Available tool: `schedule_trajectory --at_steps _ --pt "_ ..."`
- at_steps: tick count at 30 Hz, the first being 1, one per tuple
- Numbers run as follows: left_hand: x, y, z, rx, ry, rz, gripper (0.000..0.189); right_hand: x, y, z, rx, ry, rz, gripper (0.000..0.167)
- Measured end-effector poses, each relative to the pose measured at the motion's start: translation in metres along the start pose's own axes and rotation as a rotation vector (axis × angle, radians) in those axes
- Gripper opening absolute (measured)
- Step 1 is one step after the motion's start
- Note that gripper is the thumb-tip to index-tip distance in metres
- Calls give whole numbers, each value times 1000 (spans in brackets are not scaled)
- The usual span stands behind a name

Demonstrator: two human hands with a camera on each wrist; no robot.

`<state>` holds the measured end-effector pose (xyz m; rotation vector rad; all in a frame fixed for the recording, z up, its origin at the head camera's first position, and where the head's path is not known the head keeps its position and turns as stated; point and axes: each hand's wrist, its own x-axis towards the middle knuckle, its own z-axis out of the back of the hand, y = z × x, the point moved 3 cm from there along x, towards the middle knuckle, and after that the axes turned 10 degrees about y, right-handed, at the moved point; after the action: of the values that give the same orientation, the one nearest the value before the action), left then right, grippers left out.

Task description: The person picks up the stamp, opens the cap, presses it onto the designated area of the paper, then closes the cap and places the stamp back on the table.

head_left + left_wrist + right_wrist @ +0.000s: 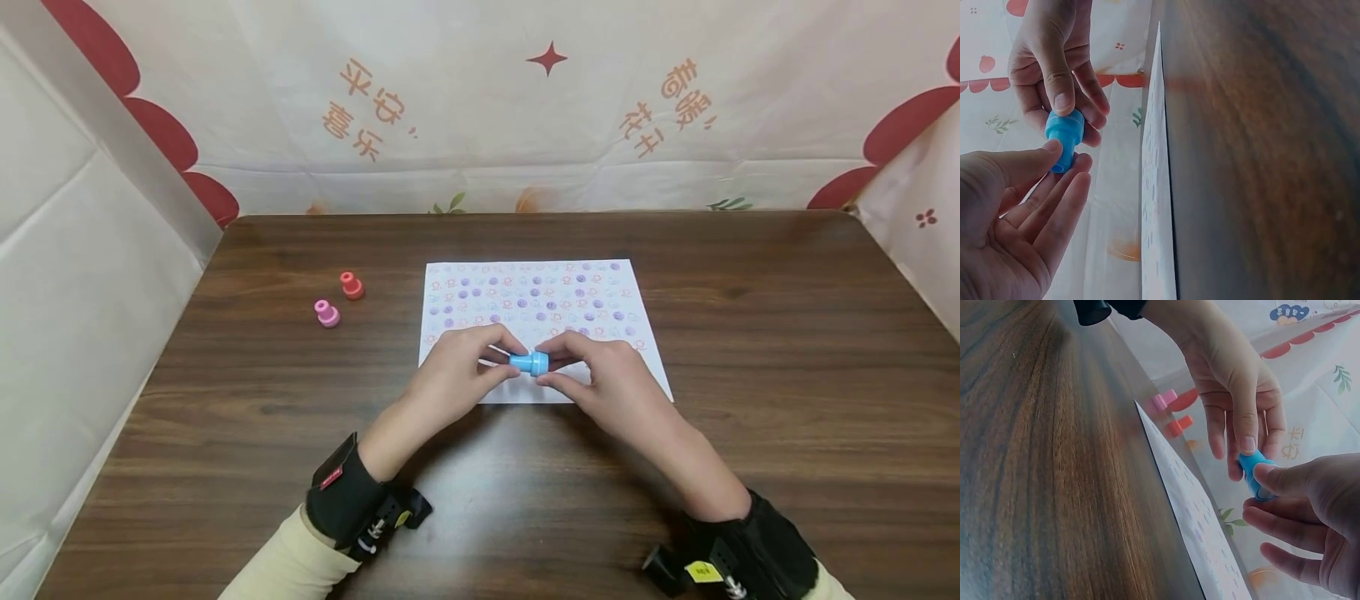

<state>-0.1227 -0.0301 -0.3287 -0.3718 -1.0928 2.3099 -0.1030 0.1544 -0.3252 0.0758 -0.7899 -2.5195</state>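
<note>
A small blue stamp (531, 363) lies sideways between the two hands, above the lower part of a white sheet of paper (600, 379). My left hand (450, 373) pinches its narrow handle end between thumb and fingers. At the wider, cap-like end, my right hand (621, 382) pinches it with thumb and fingertips. In the left wrist view the stamp (1065, 128) shows its hollow handle tip, and its wide end looks joined to the rest. Rows of small purple, red and pale blue prints cover the paper's upper part; the hands hide some of it.
A red stamp (352, 286) and a pink stamp (327, 314) stand on the brown wooden table (225, 400), left of the paper. A pale printed cloth (480, 100) hangs behind the table's far edge and along its sides.
</note>
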Motion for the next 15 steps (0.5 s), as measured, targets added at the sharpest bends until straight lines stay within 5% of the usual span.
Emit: schedule_trajectory --at_steps 15 --pt "-4 -8 4 24 6 -26 11 -2 2 5 -23 4 5 27"
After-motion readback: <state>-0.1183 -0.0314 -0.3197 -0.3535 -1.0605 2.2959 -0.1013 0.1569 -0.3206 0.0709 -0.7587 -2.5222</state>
